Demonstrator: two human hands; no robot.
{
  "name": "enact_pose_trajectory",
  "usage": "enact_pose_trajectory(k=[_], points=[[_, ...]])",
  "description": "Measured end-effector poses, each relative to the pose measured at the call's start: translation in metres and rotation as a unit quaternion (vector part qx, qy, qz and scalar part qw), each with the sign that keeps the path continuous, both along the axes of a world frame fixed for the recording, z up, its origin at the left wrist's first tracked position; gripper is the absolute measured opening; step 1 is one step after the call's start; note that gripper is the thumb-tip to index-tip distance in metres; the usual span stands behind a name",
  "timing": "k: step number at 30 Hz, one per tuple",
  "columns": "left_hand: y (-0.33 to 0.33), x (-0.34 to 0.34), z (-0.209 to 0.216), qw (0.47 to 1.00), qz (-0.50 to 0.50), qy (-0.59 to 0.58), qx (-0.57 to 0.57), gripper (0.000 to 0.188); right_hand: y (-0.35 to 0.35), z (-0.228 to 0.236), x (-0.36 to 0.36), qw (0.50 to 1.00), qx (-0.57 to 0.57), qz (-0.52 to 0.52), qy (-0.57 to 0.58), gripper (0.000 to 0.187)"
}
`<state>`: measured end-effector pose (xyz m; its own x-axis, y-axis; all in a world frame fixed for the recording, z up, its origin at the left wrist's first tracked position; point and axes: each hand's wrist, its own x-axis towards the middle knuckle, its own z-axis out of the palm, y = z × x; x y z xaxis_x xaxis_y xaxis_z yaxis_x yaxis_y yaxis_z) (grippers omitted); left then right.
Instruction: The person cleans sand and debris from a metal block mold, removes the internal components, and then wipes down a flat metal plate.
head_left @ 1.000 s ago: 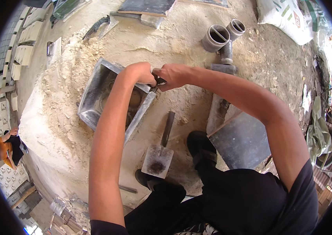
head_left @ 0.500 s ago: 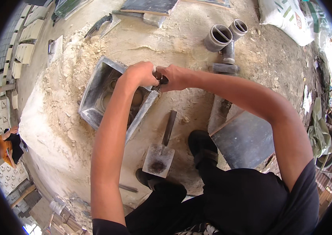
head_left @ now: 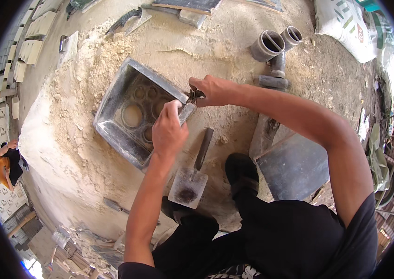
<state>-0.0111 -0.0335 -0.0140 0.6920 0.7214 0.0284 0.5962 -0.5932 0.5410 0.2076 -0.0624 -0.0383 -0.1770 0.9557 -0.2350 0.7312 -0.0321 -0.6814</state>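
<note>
A grey square box mould (head_left: 125, 79) lies on the sandy ground at left centre, with round raised shapes on its floor. My left hand (head_left: 169, 128) is closed over its right-hand wall near the upper right corner, thumb toward the corner. At that corner, my right hand (head_left: 211, 91) curls its fingers around a small dark metal fitting (head_left: 197, 95); the fingers partly hide it, and its exact kind is unclear. Just below, a trowel (head_left: 188, 188) with a square blade and dark handle lies between the mould and my feet.
Two short round tubes (head_left: 268, 46) and a dark bar (head_left: 274, 83) lie at upper right, near a white sack (head_left: 345, 28). A dark flat board (head_left: 293, 167) rests beside my right shoe (head_left: 241, 172). Pale powder (head_left: 43, 135) is heaped at left, with another person (head_left: 8, 165) beyond.
My left hand has left the corner fitting and moved down onto the mould's right-hand wall, uncovering more of the inside. My right hand stays at the corner. The view has shifted slightly.
</note>
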Motion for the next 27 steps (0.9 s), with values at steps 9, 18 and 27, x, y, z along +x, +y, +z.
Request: enact_pose_trajectory(k=[9,18,27], points=[[0.018,0.016,0.015,0.975,-0.153,0.072,0.144,0.077,0.001,-0.004,0.006,0.999,0.022,0.03,-0.022,0.044],[0.02,0.016,-0.002,0.98,-0.167,-0.024,0.106,0.066,0.013,-0.013,0.023,0.994,0.059,0.093,0.006,0.043],[0.026,0.021,0.004,0.985,-0.14,-0.03,0.096,0.063,0.021,-0.011,0.026,0.995,0.026,0.099,0.008,0.047]])
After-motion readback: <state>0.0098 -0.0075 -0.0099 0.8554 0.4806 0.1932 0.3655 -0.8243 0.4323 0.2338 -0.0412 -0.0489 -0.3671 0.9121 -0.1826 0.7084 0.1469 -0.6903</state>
